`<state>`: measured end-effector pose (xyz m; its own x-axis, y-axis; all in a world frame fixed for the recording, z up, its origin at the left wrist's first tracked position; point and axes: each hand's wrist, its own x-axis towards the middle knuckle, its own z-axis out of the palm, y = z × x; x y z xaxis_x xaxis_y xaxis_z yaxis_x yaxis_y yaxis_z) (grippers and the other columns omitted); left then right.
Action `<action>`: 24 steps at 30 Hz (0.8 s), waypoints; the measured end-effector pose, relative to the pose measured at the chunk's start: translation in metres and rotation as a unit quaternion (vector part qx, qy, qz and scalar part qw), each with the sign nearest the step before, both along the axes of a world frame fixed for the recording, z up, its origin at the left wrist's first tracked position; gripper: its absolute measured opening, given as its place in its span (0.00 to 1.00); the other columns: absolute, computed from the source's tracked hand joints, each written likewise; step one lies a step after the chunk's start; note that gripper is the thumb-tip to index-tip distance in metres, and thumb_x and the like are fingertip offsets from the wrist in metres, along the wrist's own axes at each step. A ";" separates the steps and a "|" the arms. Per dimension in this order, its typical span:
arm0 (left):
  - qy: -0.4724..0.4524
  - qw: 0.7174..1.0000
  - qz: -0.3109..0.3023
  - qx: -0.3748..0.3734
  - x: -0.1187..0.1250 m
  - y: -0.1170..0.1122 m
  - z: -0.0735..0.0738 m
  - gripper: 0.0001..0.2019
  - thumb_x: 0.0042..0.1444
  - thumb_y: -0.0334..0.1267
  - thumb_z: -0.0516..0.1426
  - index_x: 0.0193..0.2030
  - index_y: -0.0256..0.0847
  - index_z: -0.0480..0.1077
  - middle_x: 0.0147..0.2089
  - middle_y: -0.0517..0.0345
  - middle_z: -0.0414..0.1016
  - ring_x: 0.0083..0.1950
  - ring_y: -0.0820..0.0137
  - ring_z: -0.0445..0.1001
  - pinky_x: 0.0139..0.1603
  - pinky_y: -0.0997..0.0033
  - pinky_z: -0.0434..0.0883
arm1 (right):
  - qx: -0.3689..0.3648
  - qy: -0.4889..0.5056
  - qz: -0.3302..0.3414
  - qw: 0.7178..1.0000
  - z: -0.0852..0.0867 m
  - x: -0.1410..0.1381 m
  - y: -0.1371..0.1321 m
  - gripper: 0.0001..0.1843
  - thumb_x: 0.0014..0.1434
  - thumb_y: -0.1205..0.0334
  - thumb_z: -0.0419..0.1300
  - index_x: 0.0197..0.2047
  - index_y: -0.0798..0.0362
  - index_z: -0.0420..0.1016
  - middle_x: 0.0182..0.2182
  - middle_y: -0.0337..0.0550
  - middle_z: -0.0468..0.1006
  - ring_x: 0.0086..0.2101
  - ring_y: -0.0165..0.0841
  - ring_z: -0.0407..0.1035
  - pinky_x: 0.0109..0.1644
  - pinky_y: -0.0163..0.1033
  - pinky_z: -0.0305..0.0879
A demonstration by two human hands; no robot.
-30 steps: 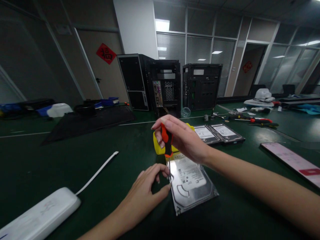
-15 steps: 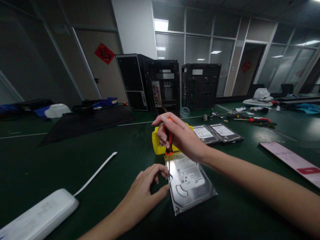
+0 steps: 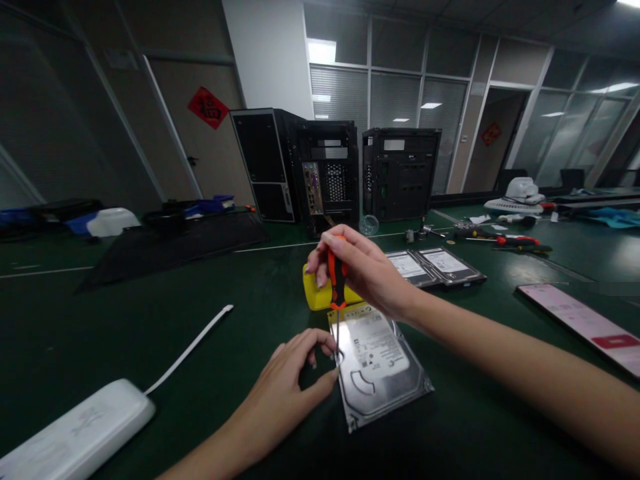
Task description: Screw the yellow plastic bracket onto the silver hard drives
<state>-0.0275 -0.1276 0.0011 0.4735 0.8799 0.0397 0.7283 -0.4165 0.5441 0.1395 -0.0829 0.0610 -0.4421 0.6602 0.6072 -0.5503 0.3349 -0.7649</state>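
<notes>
A silver hard drive (image 3: 383,387) with a white label lies flat on the green table, slightly turned. My right hand (image 3: 367,267) is closed around the red-and-black handle of a screwdriver (image 3: 339,283). The screwdriver stands nearly upright, its shaft reaching down to the drive's left edge. At that same edge, my left hand (image 3: 295,377) grips the drive with curled fingers and thumb on either side of the screwdriver's tip. The tip itself is too small to make out. Behind the drive sits a yellow object (image 3: 316,293), partly hidden by my right hand.
Two more hard drives (image 3: 447,263) lie beyond my right wrist. Black computer cases (image 3: 403,173) stand at the back. To the right are a phone (image 3: 580,323) and several hand tools (image 3: 517,241). A white power strip (image 3: 80,427) with a cord occupies the near left.
My right hand's fingers have shifted around the screwdriver handle, showing more of it. The left hand and hard drive stay in place.
</notes>
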 end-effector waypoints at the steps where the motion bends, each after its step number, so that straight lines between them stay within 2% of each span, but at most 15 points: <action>1: 0.000 1.000 -0.001 -0.004 0.000 0.000 0.001 0.12 0.54 0.44 0.52 0.44 0.45 0.64 0.43 0.58 0.68 0.41 0.65 0.64 0.41 0.67 0.63 | 0.000 -0.004 0.002 1.000 0.000 0.000 0.000 0.06 0.60 0.60 0.49 0.36 0.53 0.63 0.29 0.38 0.70 0.27 0.25 0.64 0.35 0.34 0.60; 7: 0.000 1.000 0.000 0.003 -0.001 0.002 -0.002 0.12 0.54 0.45 0.52 0.44 0.45 0.64 0.43 0.58 0.68 0.41 0.65 0.64 0.42 0.67 0.62 | 0.001 -0.002 -0.020 1.000 -0.002 -0.003 -0.004 0.07 0.60 0.61 0.50 0.41 0.51 0.64 0.24 0.34 0.62 0.23 0.24 0.58 0.30 0.32 0.58; 13: -0.004 1.000 -0.002 0.013 -0.002 0.003 -0.007 0.12 0.54 0.45 0.52 0.43 0.45 0.64 0.42 0.58 0.68 0.41 0.65 0.64 0.41 0.67 0.62 | -0.001 -0.012 -0.013 1.000 0.000 -0.004 -0.010 0.15 0.63 0.58 0.41 0.44 0.53 0.65 0.26 0.36 0.62 0.25 0.25 0.58 0.33 0.34 0.59; 24: -0.003 1.000 0.003 0.009 -0.001 0.000 -0.005 0.12 0.53 0.45 0.52 0.43 0.45 0.65 0.43 0.59 0.68 0.41 0.65 0.64 0.41 0.67 0.63 | 0.002 -0.009 0.004 1.000 0.000 0.000 -0.005 0.07 0.61 0.61 0.48 0.38 0.53 0.64 0.30 0.39 0.68 0.28 0.25 0.64 0.37 0.34 0.61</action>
